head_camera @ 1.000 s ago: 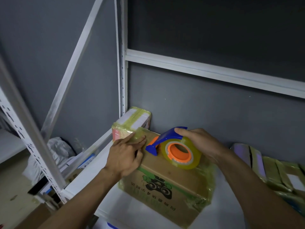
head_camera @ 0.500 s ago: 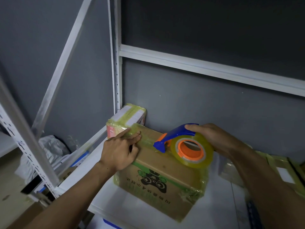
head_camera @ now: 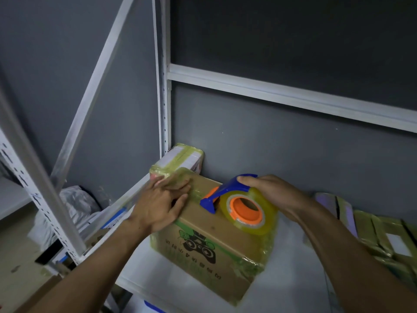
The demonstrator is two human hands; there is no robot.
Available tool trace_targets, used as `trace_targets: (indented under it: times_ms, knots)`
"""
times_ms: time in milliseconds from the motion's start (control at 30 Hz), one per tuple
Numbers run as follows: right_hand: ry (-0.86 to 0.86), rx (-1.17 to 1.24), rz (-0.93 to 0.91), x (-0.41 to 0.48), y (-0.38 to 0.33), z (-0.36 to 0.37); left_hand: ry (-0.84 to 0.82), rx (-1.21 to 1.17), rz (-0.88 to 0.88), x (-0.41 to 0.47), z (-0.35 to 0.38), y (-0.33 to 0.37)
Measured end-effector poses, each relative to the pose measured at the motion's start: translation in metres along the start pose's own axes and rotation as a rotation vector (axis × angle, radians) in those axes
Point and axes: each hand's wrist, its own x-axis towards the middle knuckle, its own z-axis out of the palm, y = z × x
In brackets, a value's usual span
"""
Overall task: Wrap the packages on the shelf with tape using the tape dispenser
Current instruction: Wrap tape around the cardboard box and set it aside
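Note:
A brown cardboard box [head_camera: 209, 242] with a green game-controller print stands on the white shelf [head_camera: 171, 288], its edges covered in yellowish tape. My left hand [head_camera: 161, 202] presses flat with straight fingers on the box's top left corner. My right hand [head_camera: 270, 192] grips the tape dispenser [head_camera: 239, 204], a blue handle with an orange core and a clear yellow roll, resting on the box top. Behind the box sits a small taped white package [head_camera: 180, 160].
Several taped packages [head_camera: 381, 236] lie at the right on the shelf. White shelf uprights [head_camera: 163, 86] and a diagonal brace [head_camera: 94, 80] frame the left side. A plastic bag [head_camera: 76, 202] and boxes lie on the floor at the left. A grey wall stands behind.
My left hand slid a little to the right along the box's top left edge and now lies flatter. My right hand and the dispenser have hardly shifted on the box.

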Motion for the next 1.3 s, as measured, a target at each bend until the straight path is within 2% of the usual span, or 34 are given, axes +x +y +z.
trace_targets:
  times_ms: [67, 200, 400, 1300]
  knots:
    - [0.01, 0.004, 0.009, 0.0, 0.002, -0.002, -0.014, -0.068, 0.044, -0.001, 0.004, 0.014]
    - [0.022, -0.005, 0.003, 0.0, 0.004, -0.002, -0.018, -0.059, 0.004, -0.004, 0.014, 0.028]
    - [0.036, 0.046, -0.016, -0.004, 0.002, -0.008, 0.092, -0.009, -0.021, -0.006, 0.012, 0.029]
    - [0.127, -0.043, 0.004, -0.038, 0.001, -0.022, 0.098, -0.084, 0.039, -0.006, 0.017, 0.022]
